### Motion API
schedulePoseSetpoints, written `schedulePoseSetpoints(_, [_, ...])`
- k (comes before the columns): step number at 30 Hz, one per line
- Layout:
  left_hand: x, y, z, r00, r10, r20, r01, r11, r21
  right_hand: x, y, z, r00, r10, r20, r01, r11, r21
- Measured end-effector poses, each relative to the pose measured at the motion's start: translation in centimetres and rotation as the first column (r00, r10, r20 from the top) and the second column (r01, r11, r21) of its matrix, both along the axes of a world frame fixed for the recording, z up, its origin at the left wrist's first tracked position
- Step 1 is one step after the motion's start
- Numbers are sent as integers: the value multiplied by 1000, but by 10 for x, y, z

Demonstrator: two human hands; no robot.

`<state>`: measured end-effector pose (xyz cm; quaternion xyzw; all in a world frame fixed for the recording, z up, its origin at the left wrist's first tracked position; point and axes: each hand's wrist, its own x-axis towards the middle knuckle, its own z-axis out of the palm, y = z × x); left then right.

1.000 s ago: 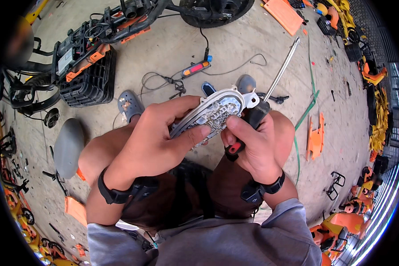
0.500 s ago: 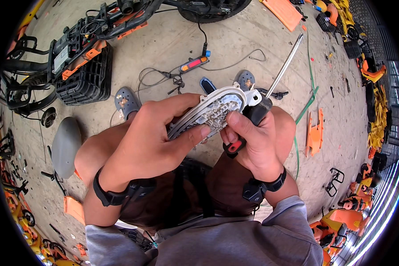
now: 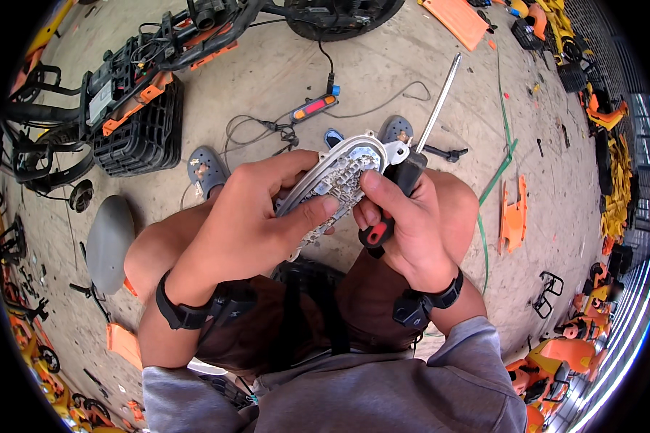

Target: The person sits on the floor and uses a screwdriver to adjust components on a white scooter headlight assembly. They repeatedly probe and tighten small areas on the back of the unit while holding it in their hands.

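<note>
My left hand [image 3: 242,216] grips an oval metal housing [image 3: 348,172], its thumb across the face and its fingers mostly hidden behind. The housing is tilted in front of my knees. It has a pale raised rim, a small lug with a hole at its upper right, and a bumpy silvery-grey inside. A screwdriver [image 3: 440,101] with a black and red handle rests in my closed right hand [image 3: 419,234], its long shaft pointing up and to the right. The right thumb touches or nearly touches the housing's inside.
A partly dismantled bike frame with a black crate [image 3: 141,130] lies at the far left. Cables and a red-and-grey tool [image 3: 314,108] lie beyond my feet. Orange panels [image 3: 513,216], a green strap [image 3: 498,173] and a grey seat-like piece [image 3: 110,242] are on the floor.
Both hands have shifted slightly left with what they hold. The housing is turned a little, showing more of its lower edge. The screwdriver's tip has swung left and stands more upright.
</note>
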<state>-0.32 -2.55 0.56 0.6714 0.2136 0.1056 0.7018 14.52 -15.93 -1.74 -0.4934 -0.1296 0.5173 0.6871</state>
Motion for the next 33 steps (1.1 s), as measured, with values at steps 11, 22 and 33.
schedulePoseSetpoints(11, [-2, 9, -5, 1000, 19, -7, -17, 972, 235, -6, 9, -3, 997, -74, 19, 75, 996, -45])
schedulePoseSetpoints(22, [-29, 52, 5, 896, 426, 127, -419, 905, -73, 10, 3, -17, 981, -145, -130, 136, 988, -78])
schedulePoseSetpoints(33, [-43, 72, 12, 755, 609, 243, -586, 793, -167, 17, 0, -24, 995, 95, 2, -92, 970, -225])
